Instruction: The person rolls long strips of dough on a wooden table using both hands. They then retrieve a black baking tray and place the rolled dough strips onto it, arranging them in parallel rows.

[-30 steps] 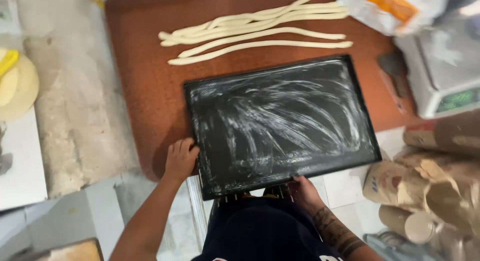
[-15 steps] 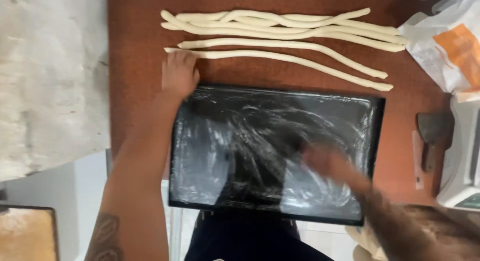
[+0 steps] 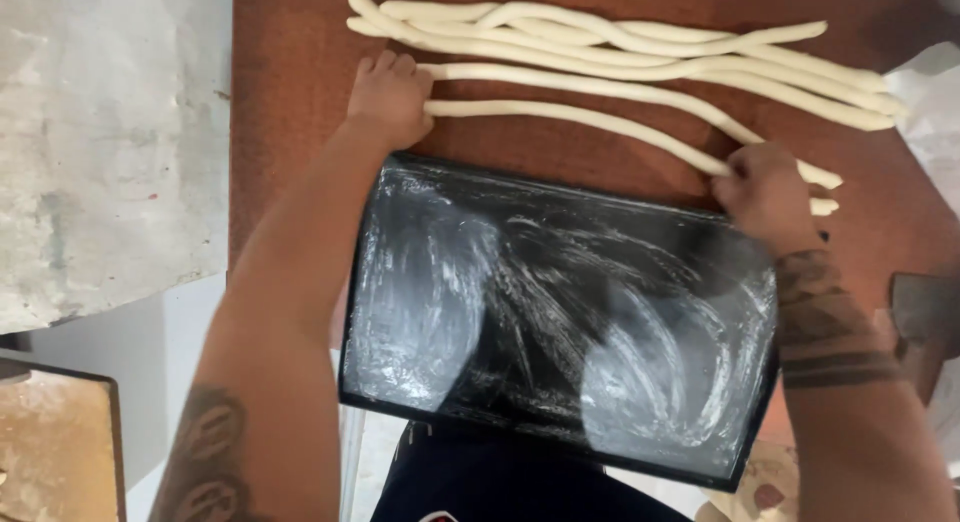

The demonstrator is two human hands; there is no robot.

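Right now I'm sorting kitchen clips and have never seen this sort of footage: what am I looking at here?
This is one view from a camera worn on a person's head, looking down at their own two bare hands. On the reddish-brown board lie several long dough ropes. In front of them sits a black baking tray, smeared with white streaks. The left hand rests on the board at the left ends of the ropes. The right hand closes around the nearest rope near its right end, just beyond the tray's far edge. A grey stone counter lies to the left.
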